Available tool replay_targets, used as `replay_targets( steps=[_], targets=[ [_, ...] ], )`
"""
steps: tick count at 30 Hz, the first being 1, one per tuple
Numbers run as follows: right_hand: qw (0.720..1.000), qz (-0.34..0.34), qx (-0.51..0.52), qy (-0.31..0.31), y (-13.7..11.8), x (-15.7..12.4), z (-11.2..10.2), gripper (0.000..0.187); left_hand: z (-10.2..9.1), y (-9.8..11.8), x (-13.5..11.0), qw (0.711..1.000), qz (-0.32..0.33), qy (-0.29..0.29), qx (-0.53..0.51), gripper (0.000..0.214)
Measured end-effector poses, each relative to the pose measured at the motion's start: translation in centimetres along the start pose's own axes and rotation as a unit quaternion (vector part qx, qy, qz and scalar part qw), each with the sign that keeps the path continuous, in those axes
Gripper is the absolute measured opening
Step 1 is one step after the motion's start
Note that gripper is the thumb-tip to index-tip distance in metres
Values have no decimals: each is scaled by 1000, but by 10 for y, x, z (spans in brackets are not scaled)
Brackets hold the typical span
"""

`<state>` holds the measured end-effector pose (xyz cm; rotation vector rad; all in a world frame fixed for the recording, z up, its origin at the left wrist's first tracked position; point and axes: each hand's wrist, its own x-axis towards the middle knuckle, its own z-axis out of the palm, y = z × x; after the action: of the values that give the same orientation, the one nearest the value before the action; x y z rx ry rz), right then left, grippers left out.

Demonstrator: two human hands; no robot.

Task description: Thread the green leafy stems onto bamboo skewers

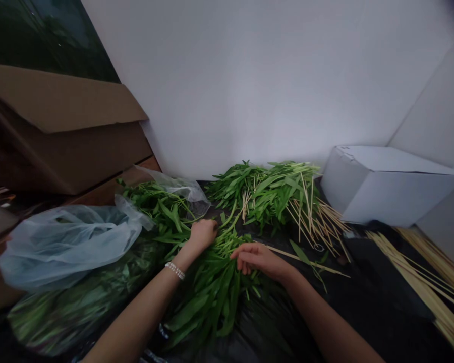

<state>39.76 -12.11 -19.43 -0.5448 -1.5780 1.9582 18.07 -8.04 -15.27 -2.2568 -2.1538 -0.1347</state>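
Note:
A bunch of long-leaved greens, which look like water spinach, lies on black plastic in front of me, leaves toward me and cut stems farther off. My left hand, with a beaded bracelet on its wrist, is closed in a fist at the stems; its fingertips are hidden, and green stalks show on both sides. My right hand is curled over the right side of the bunch, its fingers bent round the stems and leaves. Just beyond my hands is a pile of greens with thin pale sticks lying across it.
To the left sit a translucent plastic bag, more greens and an open cardboard box. A white box stands against the wall at the right. Long pale strips lie along the right side. A white wall closes off the back.

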Motion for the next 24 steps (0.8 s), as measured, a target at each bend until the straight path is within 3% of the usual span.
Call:
replay_targets(
  steps=[4, 6, 10, 12, 17, 24],
  targets=[
    [1000, 1, 16, 4, -1, -1, 0, 36, -16, -10, -1, 999, -21, 46, -11, 29],
    [999, 0, 38, 17, -3, -1, 0, 37, -27, -10, -8, 994, -6, 106, -34, 29],
    [991, -13, 102, 82, -9, -1, 0, 39, -39, 1, -35, 950, 115, 281, -79, 23],
    [982, -26, 134, 133, -11, 0, 0, 42, -40, 10, -52, 926, 186, 321, -64, 22],
    [958, -60, 183, 211, -11, 4, 1, 43, -30, 22, -79, 903, 317, 290, -20, 26],
    [943, -59, 196, 264, -8, 8, 1, 35, -20, 12, -91, 892, 299, 336, -34, 25]
  ],
)
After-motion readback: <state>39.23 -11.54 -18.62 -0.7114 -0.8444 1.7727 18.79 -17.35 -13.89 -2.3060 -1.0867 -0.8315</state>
